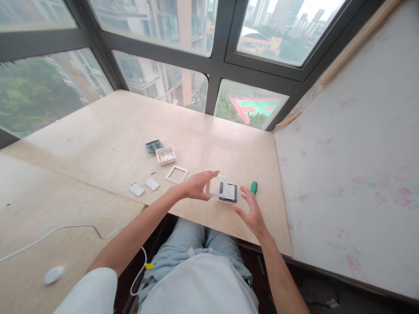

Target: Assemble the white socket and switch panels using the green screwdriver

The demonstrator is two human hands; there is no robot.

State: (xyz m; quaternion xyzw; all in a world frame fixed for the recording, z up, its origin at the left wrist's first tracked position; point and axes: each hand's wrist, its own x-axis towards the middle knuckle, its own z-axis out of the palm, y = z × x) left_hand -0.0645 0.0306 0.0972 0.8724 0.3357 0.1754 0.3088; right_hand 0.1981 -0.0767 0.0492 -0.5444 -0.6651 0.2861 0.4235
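Observation:
My left hand (pixel 199 185) grips a white square frame (pixel 224 179), a socket cover frame by its look, along its left side. The frame is smeared by motion and overlaps the wall socket (pixel 231 192) from my viewpoint; whether they touch I cannot tell. That socket has a white face with a dark grey surround and sits on a white base on the board. My right hand (pixel 250 211) is just right of the socket, fingers apart and curved, with nothing in it. Beyond its fingertips lies a green-handled tool (pixel 254 187), probably a screwdriver, its shaft not visible.
Left of my hands lie another white frame (pixel 176 174), a white open box (pixel 166 155), a dark grey socket part (pixel 153 146) and two small white plates (pixel 152 184). A white cable (pixel 72 226) and a white oval object (pixel 54 275) are at the left. Windows and a wall (pixel 353 174) border the wooden board.

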